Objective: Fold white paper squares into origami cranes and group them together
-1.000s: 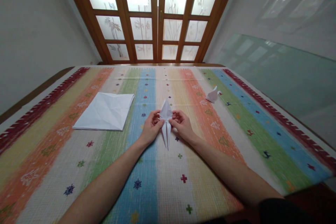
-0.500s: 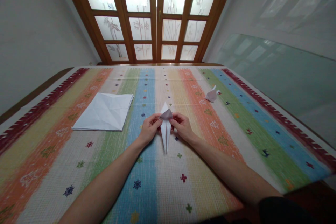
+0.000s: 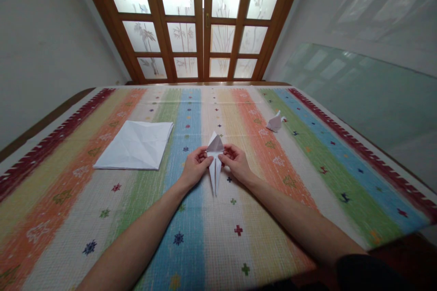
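A folded white paper point(image 3: 214, 167) is held at the centre, just above the striped tablecloth. Its lower half tapers to two narrow points split by a slit, and a greyish flap stands at its top. My left hand point(image 3: 197, 164) pinches the left edge between thumb and fingers. On the opposite edge my right hand point(image 3: 236, 162) does the same, thumb on the near face. The fingertips behind the paper are partly hidden. Beyond the right hand sits a small folded paper figure point(image 3: 274, 122), resembling an origami crane, touched by neither hand.
A stack of white paper squares point(image 3: 136, 146) lies left of my hands on the striped tablecloth point(image 3: 164, 245). Wooden doors with glass panes point(image 3: 204, 32) stand behind the table. A glass panel point(image 3: 358, 86) leans along the right wall.
The grey top flap of the folded paper now stands higher and looks more pointed. Both thumbs have shifted slightly inward on the paper. The paper stack and small figure have stayed put.
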The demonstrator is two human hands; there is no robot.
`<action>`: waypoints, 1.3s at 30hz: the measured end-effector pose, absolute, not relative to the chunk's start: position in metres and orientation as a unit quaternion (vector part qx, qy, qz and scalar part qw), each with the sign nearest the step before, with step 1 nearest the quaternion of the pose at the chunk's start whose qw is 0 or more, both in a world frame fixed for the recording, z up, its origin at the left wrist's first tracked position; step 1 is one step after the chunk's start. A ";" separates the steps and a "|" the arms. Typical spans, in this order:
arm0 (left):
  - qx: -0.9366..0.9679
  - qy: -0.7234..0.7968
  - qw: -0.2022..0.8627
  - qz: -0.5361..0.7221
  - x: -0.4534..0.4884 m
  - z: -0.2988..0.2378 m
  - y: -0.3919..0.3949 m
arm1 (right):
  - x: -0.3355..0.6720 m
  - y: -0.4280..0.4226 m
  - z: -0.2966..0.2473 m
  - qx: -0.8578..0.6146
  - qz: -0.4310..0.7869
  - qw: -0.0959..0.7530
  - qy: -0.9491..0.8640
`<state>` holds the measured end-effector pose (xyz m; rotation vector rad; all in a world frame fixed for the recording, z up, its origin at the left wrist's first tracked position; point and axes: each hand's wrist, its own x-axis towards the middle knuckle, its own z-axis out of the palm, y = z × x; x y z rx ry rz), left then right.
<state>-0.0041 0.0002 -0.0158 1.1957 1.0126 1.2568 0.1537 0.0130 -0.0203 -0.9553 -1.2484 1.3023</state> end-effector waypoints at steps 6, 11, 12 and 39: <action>0.513 0.424 0.518 0.537 -0.007 -0.018 0.003 | 0.153 0.012 -0.017 -0.391 0.560 0.521 -0.512; 0.525 0.431 0.511 0.527 -0.009 -0.018 0.003 | 0.154 0.013 -0.018 -0.393 0.551 0.524 -0.518; 0.524 0.434 0.511 0.525 -0.009 -0.018 0.003 | 0.154 0.013 -0.018 -0.395 0.547 0.526 -0.518; 0.535 0.411 0.490 0.553 -0.008 -0.015 0.000 | 0.153 0.011 -0.023 -0.400 0.460 0.563 -0.559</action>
